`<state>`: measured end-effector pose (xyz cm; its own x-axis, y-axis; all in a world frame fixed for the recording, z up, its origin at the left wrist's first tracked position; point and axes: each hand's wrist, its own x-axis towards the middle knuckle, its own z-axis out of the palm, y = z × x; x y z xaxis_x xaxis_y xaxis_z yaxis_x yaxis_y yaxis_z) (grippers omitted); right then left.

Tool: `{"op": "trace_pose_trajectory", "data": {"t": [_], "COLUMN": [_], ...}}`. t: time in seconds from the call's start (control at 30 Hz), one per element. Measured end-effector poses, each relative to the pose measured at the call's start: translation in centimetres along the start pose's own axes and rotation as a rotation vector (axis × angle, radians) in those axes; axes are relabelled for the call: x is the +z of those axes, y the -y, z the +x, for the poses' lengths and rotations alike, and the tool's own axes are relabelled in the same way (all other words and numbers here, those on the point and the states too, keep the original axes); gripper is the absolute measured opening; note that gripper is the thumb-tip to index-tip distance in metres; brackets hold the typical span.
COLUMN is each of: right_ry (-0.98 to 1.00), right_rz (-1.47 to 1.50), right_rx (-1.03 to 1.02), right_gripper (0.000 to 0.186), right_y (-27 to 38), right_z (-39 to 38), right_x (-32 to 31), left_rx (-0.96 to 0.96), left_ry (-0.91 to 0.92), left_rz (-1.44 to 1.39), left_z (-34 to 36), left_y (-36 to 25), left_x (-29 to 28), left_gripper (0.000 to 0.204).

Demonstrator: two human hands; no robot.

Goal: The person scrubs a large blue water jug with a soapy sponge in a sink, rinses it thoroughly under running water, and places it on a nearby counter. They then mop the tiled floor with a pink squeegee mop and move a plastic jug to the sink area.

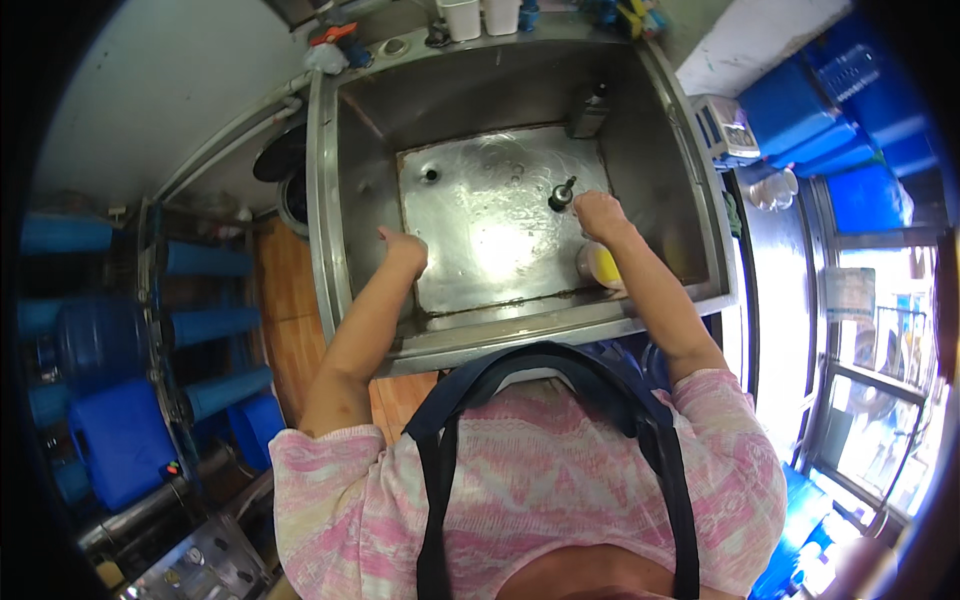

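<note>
I stand over a deep stainless steel sink [455, 200] with both arms reaching into it. My left hand [403, 250] is over its left part, thumb stuck out; the other fingers are mostly hidden behind the back of the hand, and I see nothing held. On the right, my right hand [600, 217] is closed in a fist, and what it grips, if anything, is hidden. Just left of that fist is a small dark bottle-like thing with a thin spout [562, 195]; whether they touch I cannot tell. A round container with yellow in it [604, 266] lies below my right wrist.
A dark bottle [588, 112] stands in the sink's far right corner. White containers [462, 18] line the back ledge, with an orange-handled thing [332, 36] at its left. Blue bins [795, 115] and a scale [727, 128] are on the right, blue jugs [100, 335] racked on the left.
</note>
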<state>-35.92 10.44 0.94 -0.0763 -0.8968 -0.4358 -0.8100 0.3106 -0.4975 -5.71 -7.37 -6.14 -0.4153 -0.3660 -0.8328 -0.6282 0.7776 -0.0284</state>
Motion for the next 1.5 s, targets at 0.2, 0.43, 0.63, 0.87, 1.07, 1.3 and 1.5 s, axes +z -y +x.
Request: {"op": "trace_pose_trajectory", "data": {"t": [0.2, 0.43, 0.63, 0.87, 1.07, 1.3, 1.5], "right_ry": [-0.11, -0.619, -1.399, -1.378, -1.018, -1.28, -1.086], "right_rz": [1.454, 0.656, 0.755, 0.648, 0.59, 0.59, 0.41], "right_rx": [-0.169, 0.02, 0.049, 1.083, 1.616, 1.909, 1.821], "right_gripper": [0.054, 0.049, 0.046, 0.055, 0.056, 0.069, 0.089], "right_y": [-1.5, -3.6, -14.0, -32.7, -42.9, -48.3, -46.5], "right_z": [-4.5, -10.7, -26.4, -44.3, -54.9, -64.0, -59.1], "right_x": [0.5, 0.2, -1.2, 12.5, 23.2, 24.5, 27.3], "left_rx": [0.419, 0.444, 0.468, 0.268, 0.06, 0.034, 0.07], "left_ry": [-0.182, -0.425, -0.695, -0.81, -0.897, -0.945, -1.057], "left_rz": [-1.111, -0.655, -0.667, -0.401, -0.267, -0.257, -0.242], "left_z": [-1.9, -8.7, -10.6, -9.6, -10.1, -10.3, -10.2], "left_y": [-5.2, -16.0, -23.6, -32.9, -36.1, -36.6, -36.7], "left_x": [1.6, 1.1, 0.5, 1.7, 2.2, 2.2, 2.2], "left_gripper": [0.071, 0.066, 0.062, 0.059, 0.059, 0.06, 0.056]}}
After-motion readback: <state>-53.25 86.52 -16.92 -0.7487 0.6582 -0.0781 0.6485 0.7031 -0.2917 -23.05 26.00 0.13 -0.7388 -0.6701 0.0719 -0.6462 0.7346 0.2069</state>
